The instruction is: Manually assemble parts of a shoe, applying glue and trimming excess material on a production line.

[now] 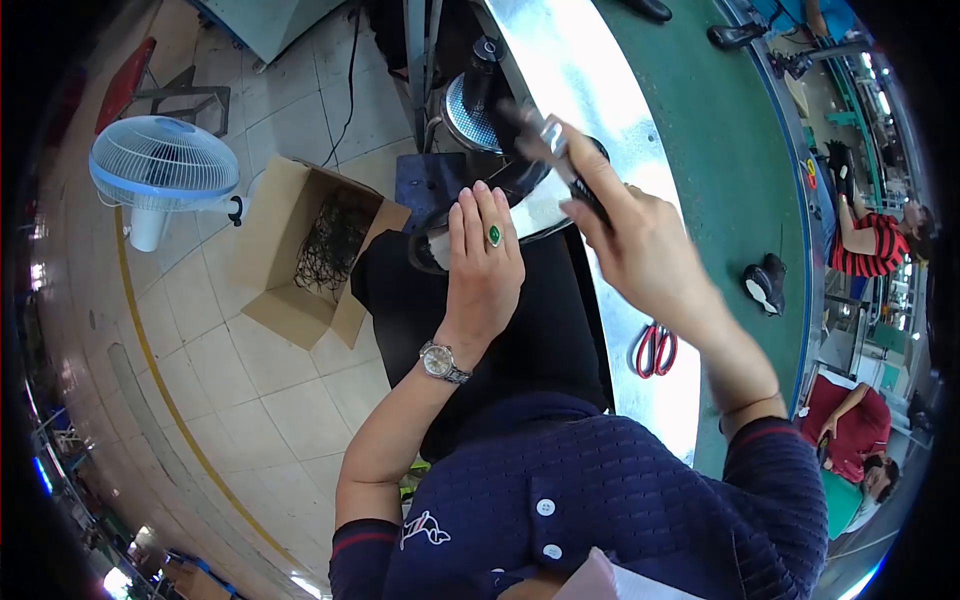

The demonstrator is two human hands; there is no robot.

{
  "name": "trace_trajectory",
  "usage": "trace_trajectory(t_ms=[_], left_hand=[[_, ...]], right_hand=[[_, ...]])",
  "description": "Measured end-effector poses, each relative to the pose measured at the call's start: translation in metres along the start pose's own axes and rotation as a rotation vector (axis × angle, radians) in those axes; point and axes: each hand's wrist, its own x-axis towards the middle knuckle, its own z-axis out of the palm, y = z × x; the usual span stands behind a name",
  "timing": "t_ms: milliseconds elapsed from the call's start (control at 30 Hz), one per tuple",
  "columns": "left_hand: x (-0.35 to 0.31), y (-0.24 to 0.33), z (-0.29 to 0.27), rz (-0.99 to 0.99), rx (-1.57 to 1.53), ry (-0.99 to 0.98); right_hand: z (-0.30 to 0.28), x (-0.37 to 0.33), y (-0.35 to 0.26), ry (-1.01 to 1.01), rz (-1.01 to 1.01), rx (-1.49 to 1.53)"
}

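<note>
A black shoe [546,208] lies across my thighs with its pale underside up. My left hand [487,240] rests flat on it, fingers stretched out; a green-stoned ring and a wristwatch show, and the thumb is hidden. Above the shoe's far right part, my right hand [640,235] is closed round the dark handle of a hand tool [550,136]. The tool's metal head is smeared by motion, so its exact kind is unclear. Part of the shoe is covered by my hands.
Red-handled scissors [655,350] lie on the metal bench edge [672,260] at my right. Dark shoes [765,284] sit on the green conveyor [720,180]. A black post stands on a round stool [470,112] ahead. Left are a cardboard box [268,225] of dark strands and a fan [163,165].
</note>
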Motion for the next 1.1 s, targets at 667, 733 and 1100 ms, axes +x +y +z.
trace_trajectory(t_ms=[667, 733, 1100], left_hand=[[-0.011, -0.013, 0.008, 0.034, -0.293, 0.239], [-0.009, -0.017, -0.01, -0.008, -0.332, 0.171], [-0.014, -0.046, -0.047, -0.383, -0.657, -0.029]], right_hand=[[0.052, 0.006, -0.006, -0.056, 0.197, -0.171], [0.039, 0.007, -0.003, -0.088, 0.095, -0.173], [0.06, 0.009, -0.031, 0.073, 0.064, -0.004]])
